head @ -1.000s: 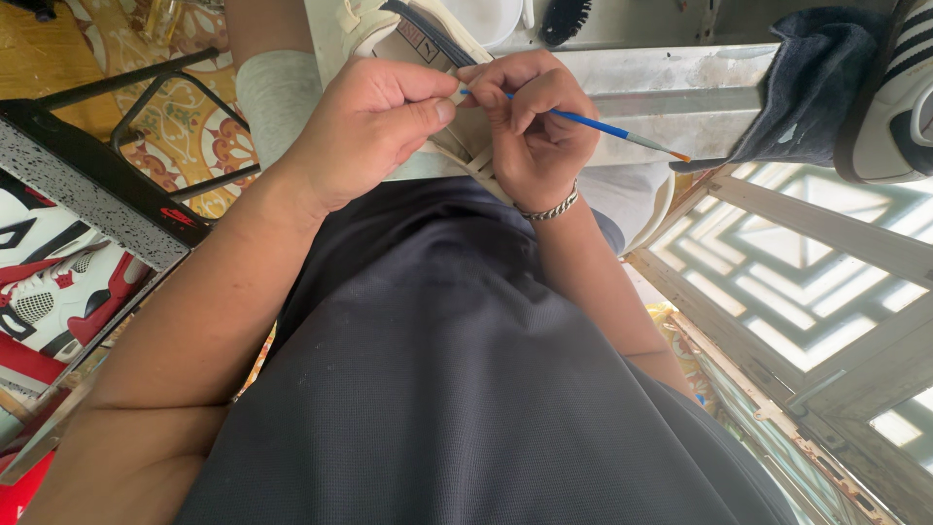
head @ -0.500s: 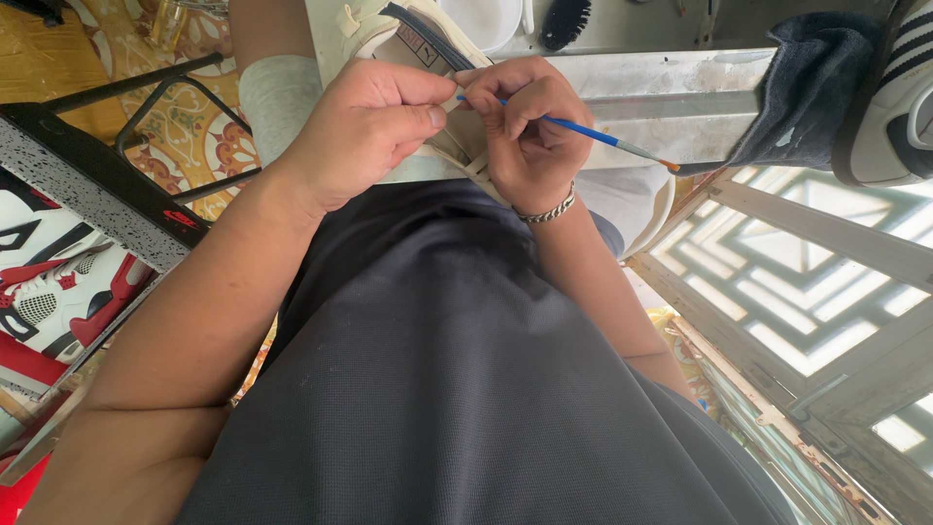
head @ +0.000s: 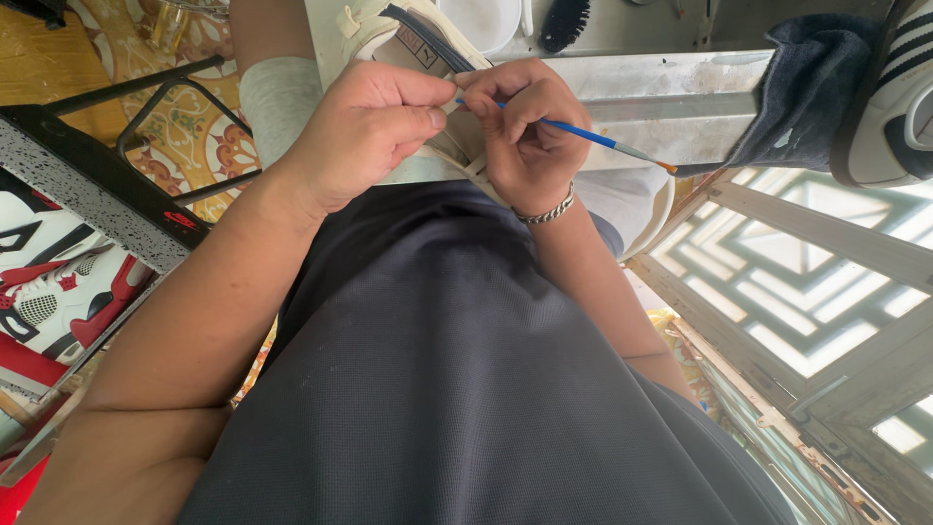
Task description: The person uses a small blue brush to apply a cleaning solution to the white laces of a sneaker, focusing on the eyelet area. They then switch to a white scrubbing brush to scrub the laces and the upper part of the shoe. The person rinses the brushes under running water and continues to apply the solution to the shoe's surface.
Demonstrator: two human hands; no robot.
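Observation:
My left hand (head: 364, 131) grips the heel edge of a cream sneaker (head: 403, 49) with a dark tongue strip, held against my lap. My right hand (head: 525, 131), with a metal bracelet at the wrist, pinches a thin blue-handled paintbrush (head: 583, 133) whose far end sticks out to the right. The brush's working tip is hidden between my fingers at the shoe's collar. Both hands touch each other over the shoe. My dark shirt fills the lower half of the view.
A dark cloth (head: 807, 87) and a white striped sneaker (head: 899, 97) rest on a metal ledge (head: 671, 97) at the right. A black brush (head: 564, 21) lies at the top. Red-and-white sneakers (head: 58, 292) sit at the left, under a black speckled shelf (head: 87, 194). A patterned window grille (head: 816, 282) is at the right.
The hands and brush have barely shifted; the brush handle sits slightly lower and the hands stay pressed together over the shoe.

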